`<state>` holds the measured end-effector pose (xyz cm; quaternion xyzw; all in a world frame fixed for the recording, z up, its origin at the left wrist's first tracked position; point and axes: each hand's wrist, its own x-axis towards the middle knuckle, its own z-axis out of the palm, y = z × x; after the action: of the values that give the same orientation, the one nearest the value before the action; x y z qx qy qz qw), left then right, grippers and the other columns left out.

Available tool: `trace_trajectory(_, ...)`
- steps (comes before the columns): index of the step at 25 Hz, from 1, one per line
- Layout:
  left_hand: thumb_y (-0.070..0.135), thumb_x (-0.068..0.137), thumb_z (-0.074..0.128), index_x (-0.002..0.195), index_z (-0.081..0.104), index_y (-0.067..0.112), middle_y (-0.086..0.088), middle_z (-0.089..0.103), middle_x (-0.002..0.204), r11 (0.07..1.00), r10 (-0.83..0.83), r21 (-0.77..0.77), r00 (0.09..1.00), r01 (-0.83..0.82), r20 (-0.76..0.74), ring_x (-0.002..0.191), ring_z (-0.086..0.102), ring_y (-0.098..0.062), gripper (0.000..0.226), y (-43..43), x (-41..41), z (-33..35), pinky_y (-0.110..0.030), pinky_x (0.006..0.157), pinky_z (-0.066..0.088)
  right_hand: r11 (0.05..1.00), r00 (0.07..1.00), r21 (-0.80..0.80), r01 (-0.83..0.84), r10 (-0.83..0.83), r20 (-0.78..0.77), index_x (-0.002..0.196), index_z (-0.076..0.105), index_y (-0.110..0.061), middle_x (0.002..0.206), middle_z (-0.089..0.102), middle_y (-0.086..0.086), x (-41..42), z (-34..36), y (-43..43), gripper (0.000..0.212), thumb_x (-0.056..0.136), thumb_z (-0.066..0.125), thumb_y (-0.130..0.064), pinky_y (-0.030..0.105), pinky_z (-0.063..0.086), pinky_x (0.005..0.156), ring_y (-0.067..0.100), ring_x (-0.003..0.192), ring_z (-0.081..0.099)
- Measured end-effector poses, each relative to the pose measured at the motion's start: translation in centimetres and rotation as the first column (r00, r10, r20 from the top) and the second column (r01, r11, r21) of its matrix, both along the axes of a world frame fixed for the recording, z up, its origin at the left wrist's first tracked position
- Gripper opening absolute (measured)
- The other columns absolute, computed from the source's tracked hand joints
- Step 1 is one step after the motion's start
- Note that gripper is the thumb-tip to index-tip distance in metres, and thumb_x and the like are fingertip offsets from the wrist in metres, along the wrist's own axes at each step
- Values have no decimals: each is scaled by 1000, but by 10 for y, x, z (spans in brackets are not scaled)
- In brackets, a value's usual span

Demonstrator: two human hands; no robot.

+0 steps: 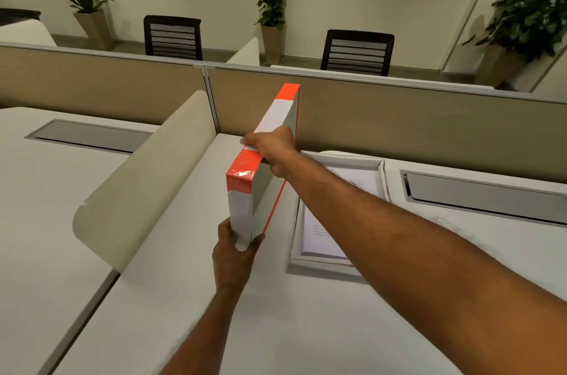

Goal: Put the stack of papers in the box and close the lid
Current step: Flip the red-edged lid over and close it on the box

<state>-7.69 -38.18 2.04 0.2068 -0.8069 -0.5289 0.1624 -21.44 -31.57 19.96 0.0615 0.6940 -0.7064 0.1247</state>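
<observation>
The white box lid (244, 209) with orange bands stands tilted on edge above the desk, left of the open box. My left hand (234, 255) grips its near bottom corner. My right hand (271, 149) is closed over its upper long edge near the middle. The open white box (296, 247) lies flat on the desk to the right, partly under my right forearm. The stack of papers (319, 236) lies inside it, printed side up.
A curved beige divider (147, 178) rises just left of the lid. A tan partition wall (399, 123) runs behind the desk. A grey cable tray (481, 199) sits at the right. Chairs and potted plants stand beyond the partition.
</observation>
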Motion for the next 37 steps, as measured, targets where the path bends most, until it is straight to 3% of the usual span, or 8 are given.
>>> trace_trajectory(2,53,71,74,126,45,14,-1,57,122,995,-98,6,995,98,-16,104,58,-21,74,-4,2,1,-36,89,54,998,997,24,61,-60,-42,93,53,-7,86,60,8,-4,-3,6,32,69,74,-4,29,53,59,20,71,61)
trace_trajectory(4,66,79,56,126,48,13,-6,61,122,965,-129,226,991,130,-17,106,63,-27,71,-16,-2,0,-31,83,57,995,994,-48,93,-96,-60,83,55,-8,78,58,8,-7,-1,16,20,68,68,-1,29,49,59,19,66,58)
trace_trajectory(7,63,91,35,133,48,10,-12,58,132,754,-99,657,987,-7,124,116,58,-31,69,-42,-27,-6,-47,99,48,977,991,-170,126,-131,-16,83,55,-8,72,54,6,-8,4,42,17,72,62,2,26,46,56,16,61,52)
trace_trajectory(13,46,91,52,134,49,10,-22,62,126,434,-291,901,946,1,139,119,58,-40,56,-23,-39,-4,-59,99,47,946,994,-311,94,-72,83,108,58,-8,94,58,14,-17,-11,110,42,67,65,-16,43,52,80,28,84,58)
trace_trajectory(20,28,98,44,131,52,15,-10,65,108,531,-326,834,945,148,39,93,64,-25,36,-5,-49,7,-32,59,61,998,994,-47,-38,43,102,145,31,-16,125,65,13,-18,-36,176,97,66,75,-52,46,60,79,28,97,71)
trace_trajectory(25,27,99,43,127,52,14,-10,63,106,672,-394,690,919,270,24,92,65,-24,32,4,-60,33,-29,64,60,996,991,-87,-1,13,133,131,51,-13,103,70,9,-7,-58,224,41,95,49,-33,27,56,53,17,69,72)
trace_trajectory(32,31,98,43,118,55,20,-4,66,104,687,-443,642,896,341,-1,92,66,-24,25,19,-81,75,-31,68,60,976,973,-189,110,-67,223,103,63,-16,72,76,2,-5,-62,257,26,95,45,-34,24,54,57,15,62,69)
trace_trajectory(37,39,98,42,106,61,28,-2,71,99,659,-465,673,885,336,14,88,70,-22,23,27,-98,91,-34,70,60,979,965,-151,134,-94,243,100,64,-16,73,75,3,-14,-67,268,27,93,47,-36,26,53,60,15,65,69)
